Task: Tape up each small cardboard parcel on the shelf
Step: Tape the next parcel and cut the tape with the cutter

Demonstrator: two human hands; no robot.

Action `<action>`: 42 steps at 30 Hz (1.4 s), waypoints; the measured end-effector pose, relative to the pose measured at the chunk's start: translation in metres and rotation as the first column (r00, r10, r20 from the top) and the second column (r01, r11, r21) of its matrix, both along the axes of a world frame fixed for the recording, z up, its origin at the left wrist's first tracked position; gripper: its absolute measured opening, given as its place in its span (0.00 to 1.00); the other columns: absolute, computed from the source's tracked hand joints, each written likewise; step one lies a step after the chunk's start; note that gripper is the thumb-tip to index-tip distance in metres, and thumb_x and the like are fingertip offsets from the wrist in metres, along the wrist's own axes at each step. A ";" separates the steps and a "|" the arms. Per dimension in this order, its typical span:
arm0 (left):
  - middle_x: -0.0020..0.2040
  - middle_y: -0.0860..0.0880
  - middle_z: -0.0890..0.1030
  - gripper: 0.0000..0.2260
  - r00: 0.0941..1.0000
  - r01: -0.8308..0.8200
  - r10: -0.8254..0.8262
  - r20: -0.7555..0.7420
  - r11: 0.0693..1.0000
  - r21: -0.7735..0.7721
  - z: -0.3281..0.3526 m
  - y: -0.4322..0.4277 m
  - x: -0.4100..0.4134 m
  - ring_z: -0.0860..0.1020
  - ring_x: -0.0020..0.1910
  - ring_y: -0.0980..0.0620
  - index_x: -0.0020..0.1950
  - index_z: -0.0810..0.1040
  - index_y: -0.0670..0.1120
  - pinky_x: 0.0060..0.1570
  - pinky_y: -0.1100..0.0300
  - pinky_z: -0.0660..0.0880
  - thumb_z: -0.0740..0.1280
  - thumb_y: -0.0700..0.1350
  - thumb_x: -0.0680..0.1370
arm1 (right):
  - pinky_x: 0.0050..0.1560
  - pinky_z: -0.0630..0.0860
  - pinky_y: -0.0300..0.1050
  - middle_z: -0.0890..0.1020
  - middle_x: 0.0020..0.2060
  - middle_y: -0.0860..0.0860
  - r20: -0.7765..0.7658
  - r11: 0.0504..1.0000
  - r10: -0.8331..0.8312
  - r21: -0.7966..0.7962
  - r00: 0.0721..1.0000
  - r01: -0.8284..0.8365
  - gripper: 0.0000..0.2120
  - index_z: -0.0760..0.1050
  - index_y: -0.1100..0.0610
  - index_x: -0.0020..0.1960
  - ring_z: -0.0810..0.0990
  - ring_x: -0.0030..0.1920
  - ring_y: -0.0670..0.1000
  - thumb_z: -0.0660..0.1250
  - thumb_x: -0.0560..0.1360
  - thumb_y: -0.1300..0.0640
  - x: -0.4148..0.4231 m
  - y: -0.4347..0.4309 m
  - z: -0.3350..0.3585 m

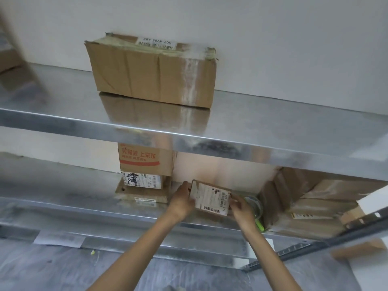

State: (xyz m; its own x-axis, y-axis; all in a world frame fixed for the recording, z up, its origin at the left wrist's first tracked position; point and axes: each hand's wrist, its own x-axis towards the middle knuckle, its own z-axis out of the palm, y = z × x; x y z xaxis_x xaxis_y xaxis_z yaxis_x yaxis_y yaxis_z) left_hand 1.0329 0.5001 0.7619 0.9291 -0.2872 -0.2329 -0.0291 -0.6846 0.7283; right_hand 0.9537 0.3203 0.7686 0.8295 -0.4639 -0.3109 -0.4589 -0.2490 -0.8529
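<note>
Lower shelf [63,208]: right of the stacked boxes [144,164], my left hand [181,199] grips the left edge of the small parcel [211,199], label towards me, and my right hand [241,206] pinches its right edge. The tape roll [256,203] lies just behind that hand, with a large box [304,198] beyond. I judge the parcel is being positioned before taping. Next, one hand must let go and fetch the roll. All boxes are closed, contents unseen.
</note>
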 end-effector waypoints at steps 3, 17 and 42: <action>0.49 0.51 0.74 0.08 0.993 -0.062 0.067 0.100 0.997 -0.053 0.000 0.004 -0.001 0.76 0.50 0.52 0.50 0.67 0.47 0.48 0.63 0.76 0.65 0.39 0.78 | 0.45 0.81 0.48 0.82 0.47 0.55 0.064 0.994 -0.086 0.078 0.994 0.081 0.06 0.73 0.56 0.50 0.83 0.47 0.55 0.57 0.80 0.60 0.001 0.000 -0.004; 0.51 0.46 0.79 0.09 0.995 -0.099 0.098 -0.018 0.977 -0.191 -0.018 0.012 -0.008 0.79 0.51 0.48 0.61 0.69 0.41 0.50 0.60 0.74 0.59 0.40 0.82 | 0.50 0.78 0.57 0.83 0.40 0.56 -0.013 0.993 -0.094 -0.067 0.996 0.092 0.12 0.75 0.62 0.45 0.81 0.43 0.56 0.65 0.77 0.52 -0.004 -0.005 -0.036; 0.59 0.46 0.81 0.18 0.987 -0.067 0.046 -0.152 0.988 -0.138 -0.034 0.007 0.001 0.78 0.58 0.50 0.61 0.80 0.42 0.56 0.63 0.73 0.55 0.33 0.79 | 0.35 0.69 0.39 0.79 0.37 0.57 -0.053 0.990 -0.073 -0.128 0.996 0.065 0.17 0.77 0.64 0.43 0.76 0.39 0.56 0.59 0.80 0.52 -0.002 -0.007 -0.038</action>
State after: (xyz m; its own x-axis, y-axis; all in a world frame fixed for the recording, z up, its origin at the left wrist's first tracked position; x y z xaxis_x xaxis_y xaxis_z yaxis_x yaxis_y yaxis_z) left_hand 1.0336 0.5071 0.7280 0.9033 -0.2753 -0.3291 0.1217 -0.5710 0.8119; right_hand 0.9517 0.3134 0.7309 0.7765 -0.5579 -0.2927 -0.5263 -0.3190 -0.7882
